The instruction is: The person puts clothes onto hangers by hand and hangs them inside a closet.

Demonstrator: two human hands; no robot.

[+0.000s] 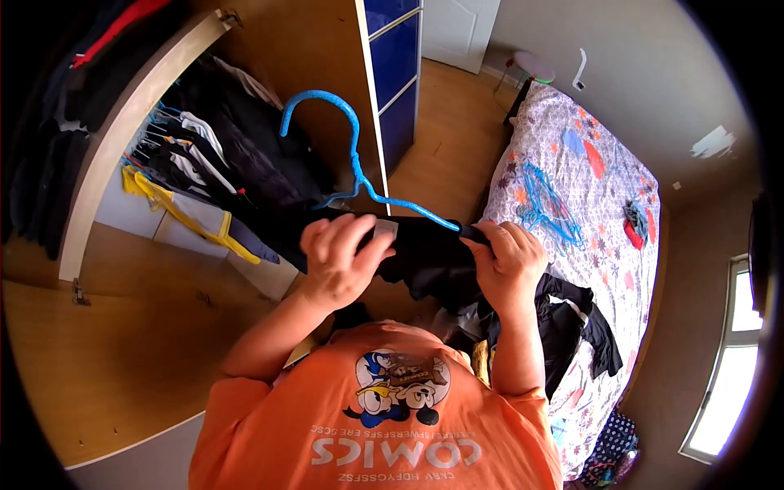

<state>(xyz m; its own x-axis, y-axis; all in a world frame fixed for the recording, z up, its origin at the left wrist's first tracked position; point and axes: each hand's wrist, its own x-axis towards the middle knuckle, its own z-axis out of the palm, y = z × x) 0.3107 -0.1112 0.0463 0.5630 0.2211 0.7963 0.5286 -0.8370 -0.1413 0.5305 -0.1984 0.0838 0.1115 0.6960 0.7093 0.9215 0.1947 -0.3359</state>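
Note:
A blue hanger stands hook-up in front of me, with a black garment hung across it. A small pale label shows at the garment's top edge. My left hand is curled at that edge beside the label, black cloth between thumb and fingers. At the hanger's right end, my right hand pinches the garment with fingers closed. The hanger's left arm runs partly behind the cloth. The garment's lower part is hidden by my hands and body.
On the left stands an open wardrobe with several hung clothes. A bed on the right bears blue hangers, a black garment and a small bundle of cloth. Wood floor lies between.

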